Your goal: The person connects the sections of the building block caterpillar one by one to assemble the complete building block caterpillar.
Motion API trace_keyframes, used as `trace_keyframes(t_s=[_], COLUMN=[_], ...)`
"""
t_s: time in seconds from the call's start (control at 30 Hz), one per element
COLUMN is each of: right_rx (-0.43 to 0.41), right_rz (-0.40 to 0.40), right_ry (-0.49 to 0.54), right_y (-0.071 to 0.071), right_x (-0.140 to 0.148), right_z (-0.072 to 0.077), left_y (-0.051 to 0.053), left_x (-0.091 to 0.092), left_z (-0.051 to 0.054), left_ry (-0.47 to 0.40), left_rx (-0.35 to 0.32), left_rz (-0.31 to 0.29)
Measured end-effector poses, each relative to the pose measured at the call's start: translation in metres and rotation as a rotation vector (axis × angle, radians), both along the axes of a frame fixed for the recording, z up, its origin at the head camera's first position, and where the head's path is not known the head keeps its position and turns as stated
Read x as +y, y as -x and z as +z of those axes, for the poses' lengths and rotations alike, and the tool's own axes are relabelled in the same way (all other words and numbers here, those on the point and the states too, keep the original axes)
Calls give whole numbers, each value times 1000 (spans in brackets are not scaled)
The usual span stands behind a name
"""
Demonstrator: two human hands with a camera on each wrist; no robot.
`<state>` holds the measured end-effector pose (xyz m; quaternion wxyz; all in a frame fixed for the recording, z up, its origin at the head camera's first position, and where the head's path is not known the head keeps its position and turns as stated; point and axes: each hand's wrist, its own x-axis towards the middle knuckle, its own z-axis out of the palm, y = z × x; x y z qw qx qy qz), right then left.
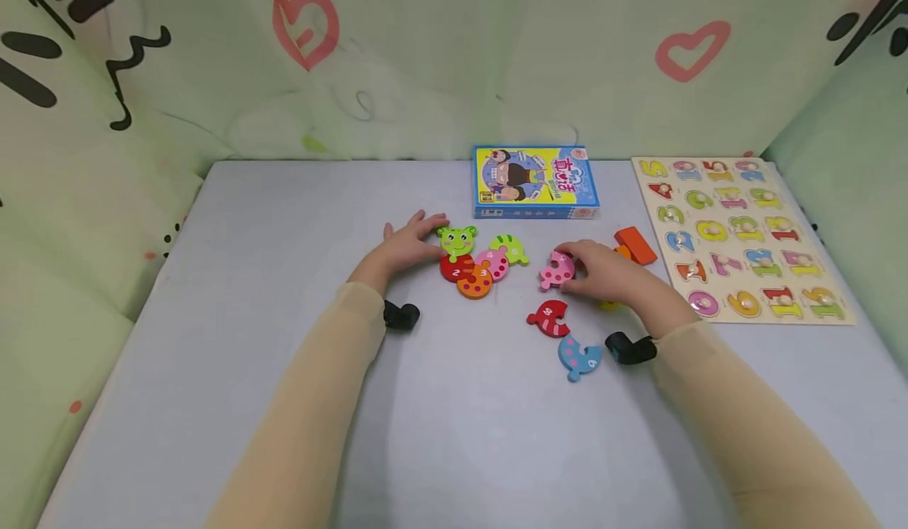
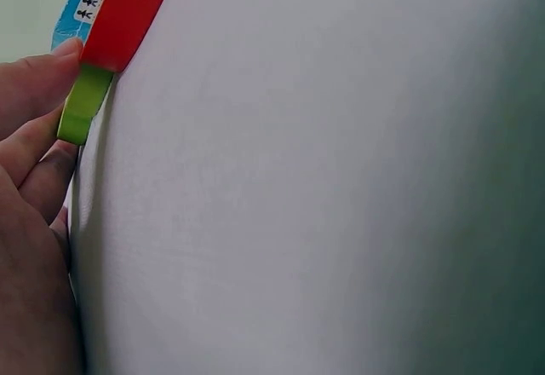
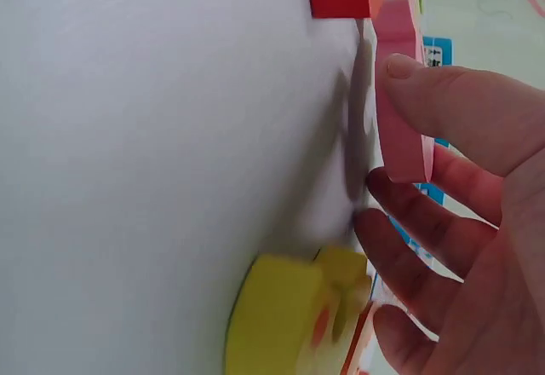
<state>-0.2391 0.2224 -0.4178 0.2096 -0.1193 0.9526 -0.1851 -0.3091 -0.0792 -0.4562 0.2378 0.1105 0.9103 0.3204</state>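
Observation:
My right hand [image 1: 608,271] pinches a pink spotted puzzle piece [image 1: 557,270] between thumb and fingers. In the right wrist view, the pink piece [image 3: 400,102] is tilted above its shadow. My left hand [image 1: 406,251] grips the green animal-head puzzle piece [image 1: 457,240], thumb on the near side and fingers at the far side. Joined to that head is a curved chain: a red piece [image 1: 456,269], an orange piece [image 1: 474,281], a pink piece [image 1: 493,262] and a green striped tail piece [image 1: 510,249]. A loose red piece [image 1: 549,318] and a blue piece [image 1: 578,357] lie nearer me.
A blue and yellow box [image 1: 535,182] lies at the back. On the right is a wooden number-and-letter board [image 1: 725,264]. An orange-red block [image 1: 636,245] sits beyond my right hand, and a yellow piece [image 3: 281,315] lies under it.

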Motion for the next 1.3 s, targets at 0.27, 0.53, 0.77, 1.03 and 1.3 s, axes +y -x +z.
trace_keyframes(t_s=[0.27, 0.53, 0.77, 1.03, 1.3], right_rx=[53, 80, 98, 98, 66], right_rz=[28, 37, 2, 10, 16], right_ry=[-65, -47, 92, 148, 105], right_y=[-10, -18, -57, -93, -102], right_x=[14, 20, 25, 19, 18], right_z=[-1, -6, -8, -17, -18], left_y=[0, -2, -1, 5, 1], left_x=[0, -1, 0, -2, 1], left_z=[0, -1, 0, 6, 0], left_ry=[-4, -15, -13, 2, -7], left_rx=[-3, -15, -13, 1, -14], left_rz=[-6, 9, 1, 9, -6])
